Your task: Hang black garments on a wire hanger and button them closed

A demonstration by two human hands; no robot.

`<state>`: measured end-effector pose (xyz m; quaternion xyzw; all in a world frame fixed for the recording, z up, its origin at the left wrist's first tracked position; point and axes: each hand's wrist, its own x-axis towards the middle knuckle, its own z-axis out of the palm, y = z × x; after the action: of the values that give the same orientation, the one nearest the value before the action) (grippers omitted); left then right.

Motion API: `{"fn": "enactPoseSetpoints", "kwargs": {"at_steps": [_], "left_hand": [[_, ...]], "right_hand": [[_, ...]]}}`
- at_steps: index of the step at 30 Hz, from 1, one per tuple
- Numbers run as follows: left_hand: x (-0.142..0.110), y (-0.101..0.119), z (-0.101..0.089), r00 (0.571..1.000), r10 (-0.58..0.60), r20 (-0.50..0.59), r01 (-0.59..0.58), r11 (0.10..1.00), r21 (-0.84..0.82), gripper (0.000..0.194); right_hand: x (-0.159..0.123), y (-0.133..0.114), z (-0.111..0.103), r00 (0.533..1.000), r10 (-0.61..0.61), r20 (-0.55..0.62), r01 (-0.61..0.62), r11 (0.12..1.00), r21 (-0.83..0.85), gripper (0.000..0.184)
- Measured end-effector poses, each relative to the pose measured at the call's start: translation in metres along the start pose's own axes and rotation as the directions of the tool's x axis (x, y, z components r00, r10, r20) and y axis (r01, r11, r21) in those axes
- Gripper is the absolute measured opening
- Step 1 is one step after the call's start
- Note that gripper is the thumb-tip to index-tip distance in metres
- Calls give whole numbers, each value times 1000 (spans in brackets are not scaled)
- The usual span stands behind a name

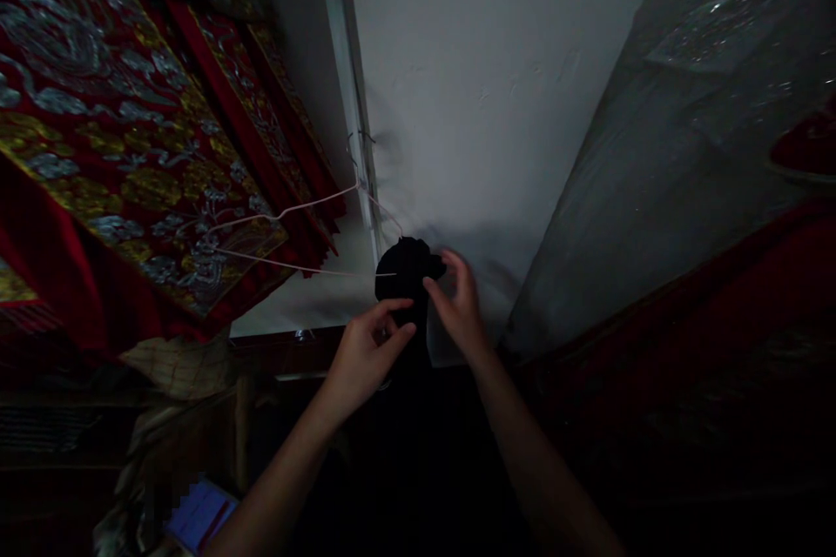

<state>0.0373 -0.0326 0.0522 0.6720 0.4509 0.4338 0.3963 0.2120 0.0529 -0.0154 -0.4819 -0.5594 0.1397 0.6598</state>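
A thin pale wire hanger (306, 204) hooks onto a vertical metal pole against the wall. Bunched black cloth (400, 265), probably a garment, sits over the hanger's right end, while its left end is bare. My right hand (462, 305) has a fold of this cloth between thumb and fingers at its right edge. Just below the bunch is my left hand (374, 339), thumb and forefinger apart in front of the dark cloth, other fingers curled. In the dim light the cloth's lower part merges with the dark area below.
Red embroidered cloths (150, 148) with gold and silver patterns hang on the left, close to the hanger. The metal pole (346, 35) runs up the pale wall (489, 104). Clear plastic sheeting (627, 157) covers the right side. A lit screen (199, 515) shows at lower left.
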Motion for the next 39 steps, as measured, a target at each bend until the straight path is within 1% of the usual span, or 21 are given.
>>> {"fn": "enactPoseSetpoints", "kwargs": {"at_steps": [2, 3, 5, 6, 8, 11, 13, 14, 16, 17, 18, 20, 22, 25, 28, 29, 31, 34, 37, 38, 39], "left_hand": [[-3, -1, -5, 999, -11, -39, 9, 999, -36, 56], [-4, -1, -10, 997, -15, -81, 10, 998, -59, 66], [-1, -2, -24, 985, -12, -173, -7, 995, -104, 85], [2, -3, -34, 976, -5, -216, -21, 993, -119, 94], [14, -6, -54, 958, 14, -286, -54, 990, -132, 107], [35, -16, -84, 929, 6, -371, -54, 991, -120, 115], [47, -25, -96, 934, -12, -358, -7, 999, -51, 104], [51, -29, -98, 944, -8, -330, 14, 1000, 14, 91], [53, -37, -99, 959, 32, -280, 15, 986, 164, 56], [53, -40, -97, 960, 63, -271, -1, 975, 222, 40], [51, -42, -95, 957, 94, -275, -20, 965, 261, 30], [49, -45, -92, 946, 142, -292, -49, 952, 303, 27], [47, -45, -92, 945, 150, -292, -40, 935, 352, 27], [48, -44, -93, 948, 131, -288, -1, 911, 412, 28], [43, -46, -91, 943, 130, -306, -23, 943, 331, 28], [40, -48, -89, 939, 129, -319, -34, 957, 287, 32], [30, -54, -86, 926, 115, -358, -42, 978, 205, 49], [13, -65, -82, 899, 28, -437, -10, 999, 44, 61], [1, -69, -74, 881, -181, -436, 87, 970, -226, 65], [-2, -67, -69, 877, -245, -413, 120, 945, -305, 65], [-5, -64, -62, 874, -287, -392, 140, 921, -363, 64]], "right_hand": [[28, 0, 23, 979, -144, 147, 153, 987, -53, 63], [40, 1, 32, 962, -174, 212, 192, 979, -66, 60], [57, 6, 42, 940, -173, 293, 204, 976, -80, 42], [63, 9, 42, 938, -158, 308, 192, 978, -83, 35], [70, 15, 37, 938, -138, 317, 169, 983, -73, 33], [74, 19, 24, 915, -149, 376, 167, 986, -16, 31], [74, 15, 19, 894, -161, 418, 170, 985, 15, 31], [74, 13, 18, 886, -168, 432, 174, 984, 25, 31], [74, 8, 19, 879, -179, 442, 171, 984, 58, 31], [74, 6, 20, 883, -172, 437, 153, 985, 80, 33], [75, 6, 21, 895, -150, 420, 118, 988, 102, 34], [78, 10, 23, 942, -39, 333, -10, 990, 144, 36], [83, 21, 23, 970, 108, 217, -148, 973, 178, 39], [86, 46, 17, 961, 263, 84, -275, 941, 199, 41], [70, 73, 1, 927, 376, 13, -371, 908, 195, 42], [58, 81, -5, 912, 410, 8, -404, 895, 191, 42], [28, 93, -17, 887, 459, 47, -459, 871, 175, 40], [-23, 98, -25, 846, 490, 209, -521, 843, 134, 33], [-65, 79, -14, 767, 488, 417, -571, 815, 96, 35], [-74, 68, -6, 718, 480, 504, -594, 800, 85, 38], [-81, 55, 4, 647, 466, 603, -629, 773, 78, 44]]}}
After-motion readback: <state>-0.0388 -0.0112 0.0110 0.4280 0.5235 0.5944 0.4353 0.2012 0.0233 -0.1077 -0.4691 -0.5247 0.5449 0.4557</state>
